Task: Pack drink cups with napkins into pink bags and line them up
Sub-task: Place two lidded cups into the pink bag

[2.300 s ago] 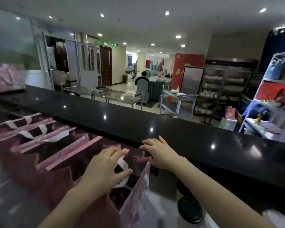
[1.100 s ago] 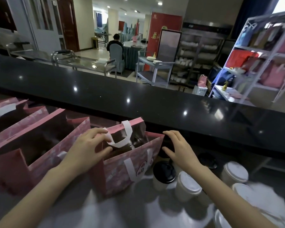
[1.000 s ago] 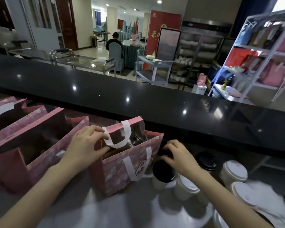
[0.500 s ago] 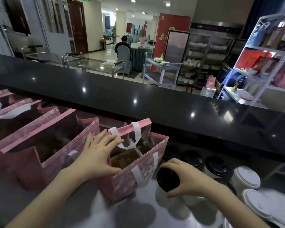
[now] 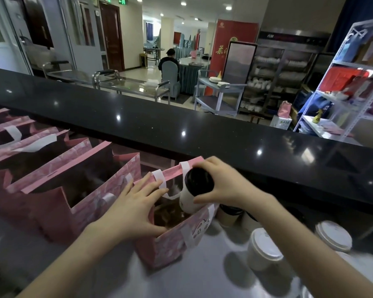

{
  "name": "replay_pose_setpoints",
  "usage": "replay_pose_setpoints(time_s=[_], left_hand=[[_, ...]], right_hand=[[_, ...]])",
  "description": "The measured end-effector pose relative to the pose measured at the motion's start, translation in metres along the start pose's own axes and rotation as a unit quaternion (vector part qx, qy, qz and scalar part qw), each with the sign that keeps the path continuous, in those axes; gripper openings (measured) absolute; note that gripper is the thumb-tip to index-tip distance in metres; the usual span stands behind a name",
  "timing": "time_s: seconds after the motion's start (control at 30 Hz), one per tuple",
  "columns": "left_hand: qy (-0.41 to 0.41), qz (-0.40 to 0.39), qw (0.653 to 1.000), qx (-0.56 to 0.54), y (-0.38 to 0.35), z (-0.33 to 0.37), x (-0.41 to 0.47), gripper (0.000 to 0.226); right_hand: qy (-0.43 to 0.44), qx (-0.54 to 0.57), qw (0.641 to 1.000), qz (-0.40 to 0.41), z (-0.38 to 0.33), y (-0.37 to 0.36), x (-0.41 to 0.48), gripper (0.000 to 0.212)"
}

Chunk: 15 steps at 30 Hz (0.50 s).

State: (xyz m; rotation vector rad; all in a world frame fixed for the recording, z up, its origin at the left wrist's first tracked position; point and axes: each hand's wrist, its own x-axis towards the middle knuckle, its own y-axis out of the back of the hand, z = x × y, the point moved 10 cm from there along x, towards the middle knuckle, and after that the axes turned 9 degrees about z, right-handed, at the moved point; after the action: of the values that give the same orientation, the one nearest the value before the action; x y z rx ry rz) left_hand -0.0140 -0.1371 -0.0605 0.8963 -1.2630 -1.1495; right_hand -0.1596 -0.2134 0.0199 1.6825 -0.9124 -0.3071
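Right hand point(image 5: 225, 187) has lifted the gripped cup point(image 5: 198, 183) over the bag point(image 5: 172, 241).

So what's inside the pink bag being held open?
The base of a tilted white paper cup with black lid, gripped by the right hand, dips into the pink paper bag. Below is only dim brown blur; the left hand hides the rest.

pink bags point(image 5: 170, 239) 5+ | white-lid cups point(image 5: 264, 246) 2 | black-lid cups point(image 5: 199, 182) 2+
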Motion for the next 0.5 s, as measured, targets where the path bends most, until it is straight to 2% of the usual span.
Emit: replay_pose_setpoints(time_s=[0.13, 0.23, 0.4, 0.5], left_hand=[[0.008, -0.037, 0.995, 0.087, 0.001, -0.015, -0.007, 0.099], [0.003, -0.077, 0.993, 0.093, -0.002, -0.015, -0.009, 0.097], [0.015, -0.011, 0.999, 0.036, 0.011, -0.003, -0.001, 0.072], [0.025, -0.022, 0.999, 0.019, 0.009, -0.005, 0.000, 0.081]], right_hand=[[0.016, -0.051, 0.998, -0.031, 0.001, -0.042, -0.027, 0.084], [0.065, -0.078, 0.994, -0.028, -0.013, -0.054, -0.054, 0.080], [0.109, -0.056, 0.991, -0.045, -0.038, -0.074, -0.087, 0.081], [0.095, -0.043, 0.992, -0.074, -0.038, -0.086, -0.096, 0.084]])
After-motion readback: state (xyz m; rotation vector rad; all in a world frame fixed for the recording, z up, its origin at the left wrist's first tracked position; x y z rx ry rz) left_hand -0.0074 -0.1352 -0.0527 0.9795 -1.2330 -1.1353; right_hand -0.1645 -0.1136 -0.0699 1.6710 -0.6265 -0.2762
